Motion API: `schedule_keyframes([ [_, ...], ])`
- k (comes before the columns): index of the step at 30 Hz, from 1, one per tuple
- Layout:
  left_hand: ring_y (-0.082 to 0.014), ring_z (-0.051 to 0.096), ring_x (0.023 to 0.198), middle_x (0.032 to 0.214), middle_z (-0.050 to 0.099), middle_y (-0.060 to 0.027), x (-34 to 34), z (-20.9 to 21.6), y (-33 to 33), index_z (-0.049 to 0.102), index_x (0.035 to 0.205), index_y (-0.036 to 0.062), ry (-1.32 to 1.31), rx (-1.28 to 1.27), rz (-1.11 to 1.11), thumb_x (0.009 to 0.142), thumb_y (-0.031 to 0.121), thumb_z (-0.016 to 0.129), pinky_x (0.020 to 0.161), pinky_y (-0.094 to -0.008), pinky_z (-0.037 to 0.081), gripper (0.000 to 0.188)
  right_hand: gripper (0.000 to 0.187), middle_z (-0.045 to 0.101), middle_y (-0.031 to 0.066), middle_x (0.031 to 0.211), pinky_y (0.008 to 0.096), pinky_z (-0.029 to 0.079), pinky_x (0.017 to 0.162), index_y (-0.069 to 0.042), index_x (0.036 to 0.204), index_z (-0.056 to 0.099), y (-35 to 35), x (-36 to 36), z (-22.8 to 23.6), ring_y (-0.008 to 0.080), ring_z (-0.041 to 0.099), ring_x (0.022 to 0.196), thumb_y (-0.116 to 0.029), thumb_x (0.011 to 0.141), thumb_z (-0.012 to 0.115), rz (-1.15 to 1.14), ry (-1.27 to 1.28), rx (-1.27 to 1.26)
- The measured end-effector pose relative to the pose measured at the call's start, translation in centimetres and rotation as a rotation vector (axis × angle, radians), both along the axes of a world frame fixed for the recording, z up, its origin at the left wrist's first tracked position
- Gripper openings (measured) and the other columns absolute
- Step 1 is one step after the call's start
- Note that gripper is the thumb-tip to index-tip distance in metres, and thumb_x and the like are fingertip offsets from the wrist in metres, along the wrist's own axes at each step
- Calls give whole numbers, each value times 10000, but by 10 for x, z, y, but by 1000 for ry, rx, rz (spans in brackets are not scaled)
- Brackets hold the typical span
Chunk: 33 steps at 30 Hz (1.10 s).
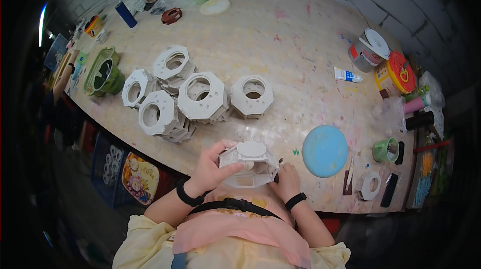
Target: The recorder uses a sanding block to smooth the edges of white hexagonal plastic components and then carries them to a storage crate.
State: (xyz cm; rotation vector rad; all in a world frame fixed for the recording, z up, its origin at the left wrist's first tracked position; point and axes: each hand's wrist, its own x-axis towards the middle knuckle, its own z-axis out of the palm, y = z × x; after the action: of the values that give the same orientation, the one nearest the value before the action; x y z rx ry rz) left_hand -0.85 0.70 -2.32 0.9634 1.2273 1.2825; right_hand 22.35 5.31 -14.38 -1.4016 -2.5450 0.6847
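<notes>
My left hand [210, 168] is closed round a white, faceted cast piece [258, 172] with an oval top and a rectangular opening in its side, held near the table's front edge. Close against its right side is my right hand [286, 181], fingers curled round a thin dark tool [281, 160]; only small parts of it show, so its kind is unclear. Beyond my hands stand stacks of white octagonal pieces with round holes, among them a front-centre stack [204, 111], a left stack [159, 127] and a right piece [252, 111].
Right of my hands lie a blue disc [324, 151], a loose white octagonal ring [370, 186] and a green cup [383, 150]. Farther back are a paint tube [347, 75], a grey bucket [366, 58] and a yellow-red tub [389, 79]. A green basket [116, 79] stands left.
</notes>
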Motion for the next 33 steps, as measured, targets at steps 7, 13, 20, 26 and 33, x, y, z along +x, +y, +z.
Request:
schedule_keyframes([
  [7, -195, 522, 871, 964, 518, -117, 1, 9, -11, 509, 1034, -12, 386, 291, 51, 663, 83, 756, 761, -278, 416, 456, 164, 584, 79, 678, 270, 442, 545, -22, 806, 507, 14, 11, 36, 170, 573, 590, -79, 769, 656, -350, 541, -377],
  [13, -211, 505, 868, 981, 487, -147, 6, 19, -20, 472, 1115, 38, 545, 427, 18, 655, 62, 745, 740, -304, 413, 535, 159, 588, 79, 830, 193, 432, 528, -20, 961, 396, 12, 10, 119, 76, 574, 643, -67, 887, 529, -423, 1029, -573],
  [20, -235, 546, 820, 959, 518, -145, 17, 24, -22, 545, 1038, 0, 686, 458, 57, 646, 77, 763, 697, -302, 462, 456, 181, 584, 76, 763, 189, 425, 445, -12, 1030, 367, -13, -16, 165, 82, 550, 560, -76, 911, 487, -218, 1071, -711],
  [26, -242, 552, 834, 964, 520, -144, 18, 26, -27, 557, 1032, -1, 692, 446, 51, 633, 83, 771, 712, -306, 466, 460, 243, 644, 129, 735, 271, 491, 495, 24, 1063, 496, -10, -30, 157, 176, 651, 592, -53, 846, 574, -126, 778, -326],
  [33, -241, 552, 835, 966, 523, -148, 20, 24, -27, 551, 1034, -4, 659, 452, 46, 642, 86, 770, 717, -304, 465, 458, 189, 628, 82, 708, 213, 460, 473, 34, 1015, 543, -10, -24, 152, 95, 579, 518, -49, 845, 555, -91, 678, -183],
])
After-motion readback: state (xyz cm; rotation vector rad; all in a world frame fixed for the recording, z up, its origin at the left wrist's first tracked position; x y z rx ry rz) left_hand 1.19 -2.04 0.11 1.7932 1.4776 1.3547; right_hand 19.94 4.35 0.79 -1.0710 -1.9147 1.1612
